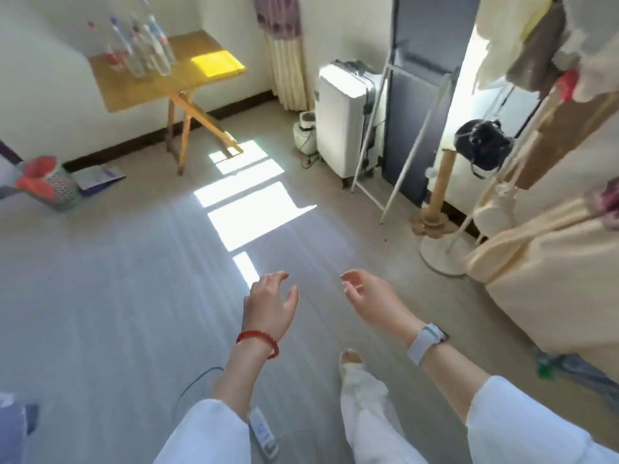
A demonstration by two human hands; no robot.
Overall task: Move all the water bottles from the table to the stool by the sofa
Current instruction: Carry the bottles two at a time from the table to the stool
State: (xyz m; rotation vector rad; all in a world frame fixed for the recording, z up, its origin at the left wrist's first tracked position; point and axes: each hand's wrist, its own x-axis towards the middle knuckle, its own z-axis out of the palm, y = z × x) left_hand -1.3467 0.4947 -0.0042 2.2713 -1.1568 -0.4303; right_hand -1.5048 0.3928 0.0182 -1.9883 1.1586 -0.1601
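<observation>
A wooden worktop (140,92) by the wall carries the water bottles (140,45); sun patches lie on the grey floor (100,279); both hands, left (269,306) and right (368,296), are wide and hold nothing

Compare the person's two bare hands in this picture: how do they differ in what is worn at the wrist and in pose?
The left hand has a red bead bracelet at its wrist; the right hand has a pale blue watch. The left shows its back, the right its palm side. Both are open and hold nothing.
</observation>
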